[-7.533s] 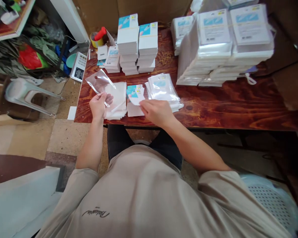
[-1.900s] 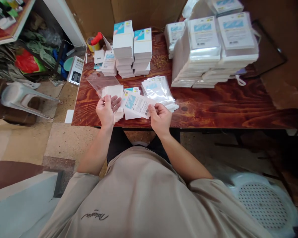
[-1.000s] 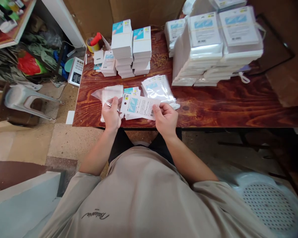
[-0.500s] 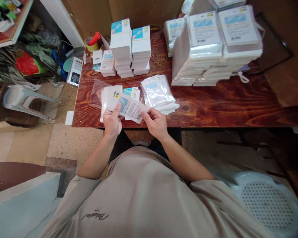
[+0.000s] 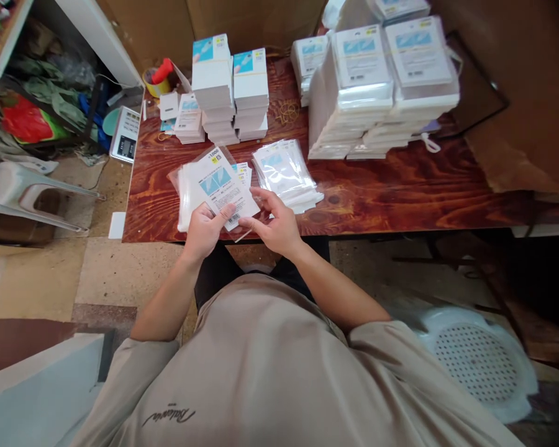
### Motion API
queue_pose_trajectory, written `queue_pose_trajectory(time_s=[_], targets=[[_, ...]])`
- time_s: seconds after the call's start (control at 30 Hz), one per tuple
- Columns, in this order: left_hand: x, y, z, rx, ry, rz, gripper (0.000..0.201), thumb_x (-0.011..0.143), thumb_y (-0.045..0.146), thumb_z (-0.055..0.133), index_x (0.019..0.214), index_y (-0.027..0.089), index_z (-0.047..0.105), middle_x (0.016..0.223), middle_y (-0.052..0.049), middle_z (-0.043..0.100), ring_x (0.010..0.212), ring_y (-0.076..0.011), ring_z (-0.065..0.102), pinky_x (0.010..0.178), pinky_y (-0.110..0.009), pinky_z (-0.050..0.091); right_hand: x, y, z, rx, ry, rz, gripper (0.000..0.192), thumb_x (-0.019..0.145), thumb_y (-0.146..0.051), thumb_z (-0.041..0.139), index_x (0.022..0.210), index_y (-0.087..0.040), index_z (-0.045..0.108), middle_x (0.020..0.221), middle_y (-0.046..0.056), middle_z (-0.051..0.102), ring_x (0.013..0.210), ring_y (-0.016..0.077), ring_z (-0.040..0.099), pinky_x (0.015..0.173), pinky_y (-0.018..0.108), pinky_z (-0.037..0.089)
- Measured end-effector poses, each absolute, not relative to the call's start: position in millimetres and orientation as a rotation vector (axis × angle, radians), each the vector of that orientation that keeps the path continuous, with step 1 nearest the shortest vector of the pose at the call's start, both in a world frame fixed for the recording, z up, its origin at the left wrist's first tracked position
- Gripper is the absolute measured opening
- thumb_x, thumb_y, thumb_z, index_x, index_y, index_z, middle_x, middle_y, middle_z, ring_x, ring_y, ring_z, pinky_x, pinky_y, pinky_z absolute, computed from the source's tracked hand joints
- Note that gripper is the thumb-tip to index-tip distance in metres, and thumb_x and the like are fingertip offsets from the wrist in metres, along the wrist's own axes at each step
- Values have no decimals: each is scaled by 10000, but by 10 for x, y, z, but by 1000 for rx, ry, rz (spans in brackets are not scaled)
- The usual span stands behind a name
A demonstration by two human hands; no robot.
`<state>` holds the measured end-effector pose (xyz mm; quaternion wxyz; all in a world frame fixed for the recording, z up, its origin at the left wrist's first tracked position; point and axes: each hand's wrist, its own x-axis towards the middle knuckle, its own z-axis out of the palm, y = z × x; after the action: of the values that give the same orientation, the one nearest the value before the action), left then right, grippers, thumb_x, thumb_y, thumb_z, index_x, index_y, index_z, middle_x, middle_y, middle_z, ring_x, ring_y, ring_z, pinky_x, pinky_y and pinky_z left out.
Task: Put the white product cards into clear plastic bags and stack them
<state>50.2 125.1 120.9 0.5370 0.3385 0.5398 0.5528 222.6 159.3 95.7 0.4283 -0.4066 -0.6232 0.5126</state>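
I sit at a dark wooden table (image 5: 400,192). My left hand (image 5: 204,228) pinches the lower edge of a clear plastic sleeve with a printed white and blue card (image 5: 220,186) inside it. My right hand (image 5: 274,223) grips the sleeve's open bottom end by the card's lower right corner. Beneath the sleeve lie a pile of empty clear sleeves (image 5: 185,192) and a small pile of loose cards (image 5: 243,172). Just right of my hands sits a fanned pile of sleeved cards (image 5: 284,174).
Two tall card stacks (image 5: 228,87) and a shorter stack (image 5: 187,118) stand at the back. Big piles of sleeved packs (image 5: 382,87) fill the back right. A small scale (image 5: 125,131), a tape roll (image 5: 153,82) and rubber bands (image 5: 286,112) lie nearby. Plastic stools (image 5: 23,192) stand either side.
The card, held bare in my right hand a second ago, now sits inside the clear sleeve; both hands have closed on the sleeve's bottom end. My view shifted slightly right.
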Motion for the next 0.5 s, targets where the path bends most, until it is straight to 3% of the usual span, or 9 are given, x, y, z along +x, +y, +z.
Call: queue_pose_trajectory(time_s=[0.1, 0.2, 0.3, 0.37, 0.43, 0.5], targets=[[479, 1303, 1271, 872, 1296, 1167, 475, 747, 478, 876, 1075, 161, 743, 1027, -134, 779, 785, -245, 751, 660, -343, 625, 2270, 1654, 999, -970, -1537, 1346, 756, 797, -523, 797, 1448, -249, 526, 1015, 23, 730, 773, 164, 630, 751, 320, 540], [380, 1411, 1288, 977, 1415, 1046, 539, 750, 568, 843, 1070, 153, 714, 879, -127, 748, 642, -224, 698, 580, -343, 574, 2390, 1864, 977, -1016, -1469, 1250, 607, 908, -504, 666, 1439, -245, 526, 942, 26, 713, 782, 179, 638, 765, 339, 543], [55, 1574, 1198, 1201, 1945, 1209, 493, 802, 585, 783, 1060, 176, 686, 943, -117, 714, 815, -231, 692, 784, -367, 565, 2559, 2184, 850, -1337, -1494, 830, 512, 935, -423, 606, 1399, -213, 550, 928, 60, 697, 843, 224, 631, 859, 424, 530], [-241, 1677, 1089, 1339, 2324, 1080, 521, 724, 537, 849, 1042, 173, 653, 1058, -144, 688, 1032, -299, 661, 978, -445, 505, 2643, 2355, 735, -1589, -1593, 529, 501, 910, -360, 612, 1362, -148, 573, 992, 126, 696, 980, 295, 618, 946, 521, 486], [-499, 1747, 977, 1298, 2455, 792, 566, 636, 508, 896, 991, 164, 621, 1058, -158, 684, 1030, -326, 650, 979, -471, 484, 2666, 2426, 649, -1775, -1672, 277, 503, 887, -333, 623, 1325, -88, 593, 1140, 213, 668, 1135, 373, 565, 991, 586, 433], [-660, 1775, 898, 1218, 2438, 701, 502, 644, 471, 882, 944, 172, 611, 980, -117, 695, 904, -271, 654, 885, -407, 498, 2616, 2390, 634, -1812, -1727, 139, 497, 904, -336, 609, 1322, -68, 603, 1281, 256, 612, 1219, 405, 515, 1009, 583, 409]])
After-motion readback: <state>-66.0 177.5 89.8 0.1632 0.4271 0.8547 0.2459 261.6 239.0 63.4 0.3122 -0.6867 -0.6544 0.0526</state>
